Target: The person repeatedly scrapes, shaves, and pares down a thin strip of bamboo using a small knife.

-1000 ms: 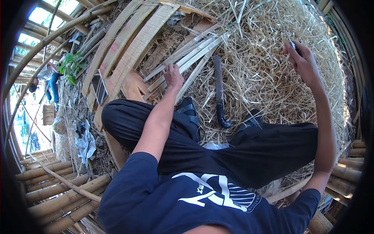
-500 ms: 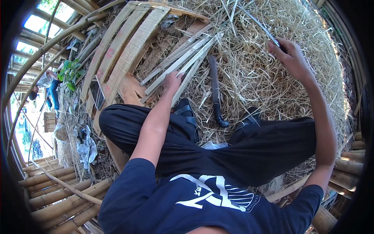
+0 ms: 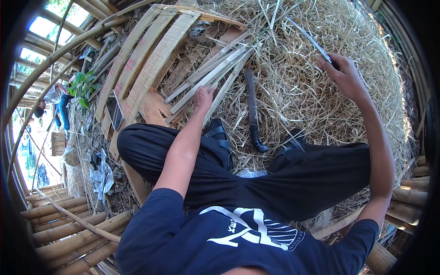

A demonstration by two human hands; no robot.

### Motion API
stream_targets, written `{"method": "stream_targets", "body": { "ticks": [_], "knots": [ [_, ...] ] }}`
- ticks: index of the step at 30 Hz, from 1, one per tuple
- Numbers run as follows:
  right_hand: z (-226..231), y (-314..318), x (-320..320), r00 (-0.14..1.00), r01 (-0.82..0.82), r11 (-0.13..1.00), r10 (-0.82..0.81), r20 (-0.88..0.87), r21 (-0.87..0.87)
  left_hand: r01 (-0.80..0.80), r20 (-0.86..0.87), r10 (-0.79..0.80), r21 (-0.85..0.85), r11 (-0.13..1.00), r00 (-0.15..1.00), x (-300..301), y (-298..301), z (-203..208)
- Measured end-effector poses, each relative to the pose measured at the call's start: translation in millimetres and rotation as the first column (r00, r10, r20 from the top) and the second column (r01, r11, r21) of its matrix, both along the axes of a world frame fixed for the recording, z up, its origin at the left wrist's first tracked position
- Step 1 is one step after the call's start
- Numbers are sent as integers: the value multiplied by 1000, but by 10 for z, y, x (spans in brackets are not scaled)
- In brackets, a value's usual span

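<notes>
My left hand (image 3: 203, 98) is over a bundle of pale split bamboo strips (image 3: 219, 68), its fingers loosely bent and somewhat apart at the strips; none is plainly gripped. My right hand (image 3: 344, 78) is raised at the upper right, its fingers wrapped round the handle of a thin knife (image 3: 311, 40). The blade slants up and left above the shavings. Between my feet and the strips lies a machete (image 3: 252, 107) with a dark, worn blade, its black curved handle towards me.
Curled bamboo shavings (image 3: 362, 110) cover the ground ahead and right. Wide curved wooden slats (image 3: 153, 68) stand left of the strips, with a phone-like flat object (image 3: 114, 110) on them. A plant (image 3: 83, 87), crumpled plastic (image 3: 103, 174) and bamboo poles (image 3: 75, 220) are left; another person (image 3: 61, 103) bends farther off.
My right hand has shifted slightly down and right with the knife. My left hand's fingers have loosened a little at the strips, and the strips' far ends have shifted.
</notes>
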State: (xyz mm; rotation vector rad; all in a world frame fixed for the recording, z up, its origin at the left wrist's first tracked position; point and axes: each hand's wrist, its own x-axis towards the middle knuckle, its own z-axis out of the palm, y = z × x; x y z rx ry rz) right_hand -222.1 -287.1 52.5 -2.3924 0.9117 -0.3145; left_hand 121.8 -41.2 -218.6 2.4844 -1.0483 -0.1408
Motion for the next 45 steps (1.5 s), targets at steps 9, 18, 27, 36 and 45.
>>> {"method": "stream_targets", "body": {
  "ticks": [9,18,27,36,45],
  "knots": [
    [-23,19,41,999,-5,997,9,-49,78,54,-438,16,147,988,899,119,-158,221],
    [76,105,196,995,-81,997,82,-54,9,106,158,-205,482,870,966,-55,-547,2001],
    [17,103,141,994,-85,993,89,-55,83,147,394,-397,531,835,829,-82,-234,3220],
    [-105,163,173,995,-71,992,77,-56,102,371,212,-458,350,860,863,-264,41,3469],
    [-271,151,240,962,217,902,-263,77,374,342,-169,-333,23,939,928,-512,-432,2848]
  ]
}}
